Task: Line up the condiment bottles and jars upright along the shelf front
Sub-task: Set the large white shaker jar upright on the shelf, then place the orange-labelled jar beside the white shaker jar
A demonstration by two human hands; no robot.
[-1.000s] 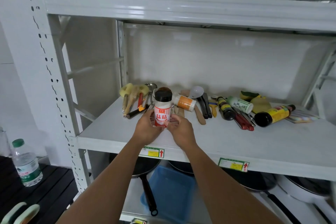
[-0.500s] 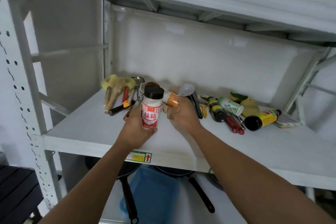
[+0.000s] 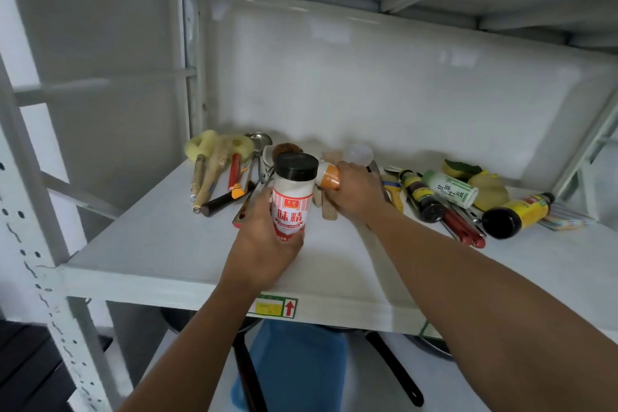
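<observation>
Yellow sponge brushes, blue bin, black pan handle.

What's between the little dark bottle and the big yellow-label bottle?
A white bottle with green writing, lying on its side, and red tool handles; the head view shows it.

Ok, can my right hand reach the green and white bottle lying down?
Probably, but not freely: the right hand grips the orange jar. The green and white bottle lies uncovered just to its right.
</observation>
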